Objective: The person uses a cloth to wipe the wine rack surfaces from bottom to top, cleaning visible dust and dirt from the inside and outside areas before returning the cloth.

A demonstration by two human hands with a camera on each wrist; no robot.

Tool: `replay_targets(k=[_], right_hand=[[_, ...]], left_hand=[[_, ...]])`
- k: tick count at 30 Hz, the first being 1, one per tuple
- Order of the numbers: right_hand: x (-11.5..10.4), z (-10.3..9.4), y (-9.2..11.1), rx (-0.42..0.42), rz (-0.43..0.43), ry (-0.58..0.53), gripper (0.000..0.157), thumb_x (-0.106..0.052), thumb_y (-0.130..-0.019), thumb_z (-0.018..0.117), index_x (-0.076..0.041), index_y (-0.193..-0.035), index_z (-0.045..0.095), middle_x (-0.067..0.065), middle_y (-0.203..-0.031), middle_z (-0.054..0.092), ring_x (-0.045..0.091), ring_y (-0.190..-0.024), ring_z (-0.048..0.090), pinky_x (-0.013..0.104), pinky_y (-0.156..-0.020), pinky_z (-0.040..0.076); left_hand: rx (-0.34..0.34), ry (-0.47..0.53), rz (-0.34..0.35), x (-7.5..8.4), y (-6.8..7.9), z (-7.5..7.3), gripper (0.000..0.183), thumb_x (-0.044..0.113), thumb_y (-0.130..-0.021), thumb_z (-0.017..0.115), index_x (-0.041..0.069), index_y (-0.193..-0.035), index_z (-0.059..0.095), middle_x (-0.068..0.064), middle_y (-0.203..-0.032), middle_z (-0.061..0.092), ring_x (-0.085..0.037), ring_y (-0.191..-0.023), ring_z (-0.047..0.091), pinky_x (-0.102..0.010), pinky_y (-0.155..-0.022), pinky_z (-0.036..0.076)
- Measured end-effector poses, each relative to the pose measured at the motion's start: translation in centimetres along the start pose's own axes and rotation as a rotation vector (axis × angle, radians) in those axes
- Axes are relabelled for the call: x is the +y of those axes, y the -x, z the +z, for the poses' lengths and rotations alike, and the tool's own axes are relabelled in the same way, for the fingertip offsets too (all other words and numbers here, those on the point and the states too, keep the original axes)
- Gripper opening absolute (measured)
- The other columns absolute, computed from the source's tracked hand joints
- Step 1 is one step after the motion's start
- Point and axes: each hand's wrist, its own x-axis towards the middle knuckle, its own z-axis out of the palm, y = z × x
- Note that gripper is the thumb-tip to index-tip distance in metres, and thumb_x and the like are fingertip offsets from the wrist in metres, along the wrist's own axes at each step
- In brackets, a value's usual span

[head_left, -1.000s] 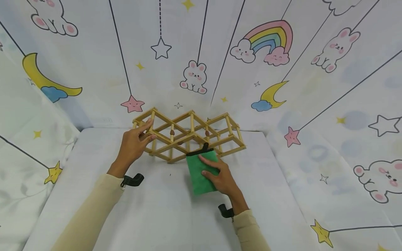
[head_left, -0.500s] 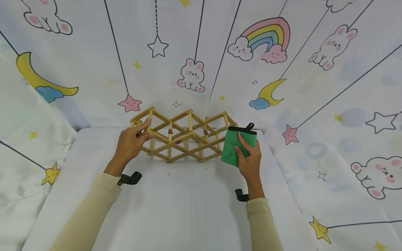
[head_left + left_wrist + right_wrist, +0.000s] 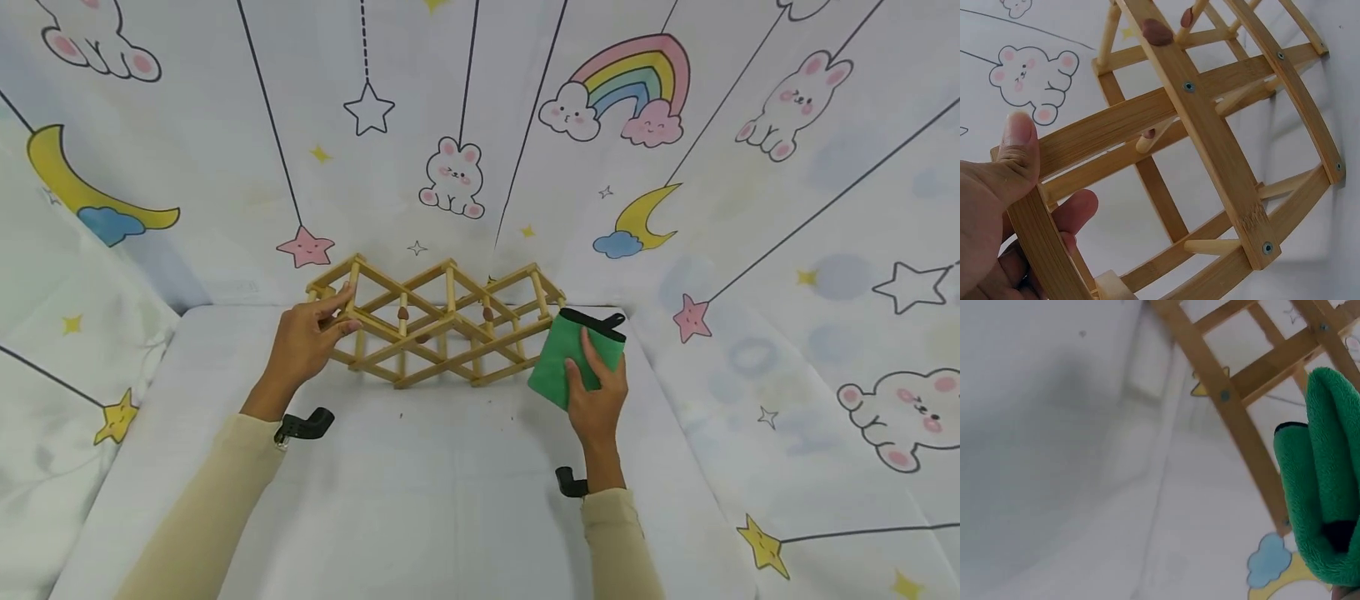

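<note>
A folding wooden lattice rack (image 3: pixel 450 329) stands spread out at the back of the table. My left hand (image 3: pixel 300 346) holds its left end; in the left wrist view the thumb (image 3: pixel 1019 140) lies on a slat and the other fingers go behind it. Reddish-brown patches (image 3: pixel 1157 32) mark some slats and dowels. At the rack's right end, my right hand (image 3: pixel 600 396) grips a folded green cloth (image 3: pixel 558 362) with black edging and a black loop. The cloth overlaps the rack's end in the head view. Up close its pile looks fluffy, and it is folded beside a slat (image 3: pixel 1229 406).
White cloth covers the table (image 3: pixel 450 500). A few small dark specks (image 3: pixel 401 415) lie on it in front of the rack. A printed fabric backdrop (image 3: pixel 405 192) with bunnies, stars and moons rises right behind the rack and along both sides.
My right hand has carried the green cloth from the rack's front middle to its right end, then lowered and tilted it slightly. The left hand keeps its hold on the left end.
</note>
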Motion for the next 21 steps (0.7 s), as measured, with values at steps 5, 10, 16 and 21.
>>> replay_targets(k=[5,10,16,21], right_hand=[[0.7,1.1,-0.2,-0.009,0.072,0.124,0.058,0.0,-0.098,0.073,-0.026,-0.149,0.063,0.02,-0.152,0.052,0.036,-0.141,0.051,0.049,-0.114,0.046],[0.8,0.9,1.0,0.151,0.088,0.163,0.06,0.006,-0.095,0.074,-0.022,-0.147,0.066,0.019,-0.152,0.055,0.037,-0.14,0.054,0.047,-0.113,0.048],[-1.6,3.8,1.0,0.221,-0.14,0.003,0.053,0.002,-0.097,0.074,-0.012,-0.148,0.064,0.017,-0.155,0.055,0.035,-0.14,0.056,0.031,-0.114,0.049],[-1.8,7.2,2.6,0.011,-0.109,0.108,0.053,0.001,-0.097,0.074,-0.021,-0.145,0.067,0.017,-0.14,0.065,0.03,-0.126,0.065,0.041,-0.102,0.057]], left_hand=[[-0.006,0.011,-0.022,-0.2,0.1,-0.1,0.058,0.026,-0.097,0.076,0.023,-0.152,0.058,-0.006,-0.153,0.058,-0.023,-0.086,0.057,-0.022,-0.07,0.042],[-0.007,0.014,-0.018,-0.2,0.0,-0.1,0.058,0.025,-0.097,0.077,0.02,-0.152,0.059,-0.006,-0.153,0.058,-0.023,-0.09,0.06,-0.019,-0.072,0.043],[0.0,0.031,-0.016,-0.1,0.0,-0.2,0.058,0.024,-0.097,0.076,0.017,-0.152,0.058,-0.006,-0.155,0.056,-0.027,-0.094,0.061,-0.016,-0.075,0.041],[-0.002,0.069,-0.023,-0.2,0.3,-0.3,0.058,0.021,-0.097,0.076,0.015,-0.152,0.058,-0.008,-0.155,0.056,-0.032,-0.114,0.07,-0.004,-0.078,0.041]])
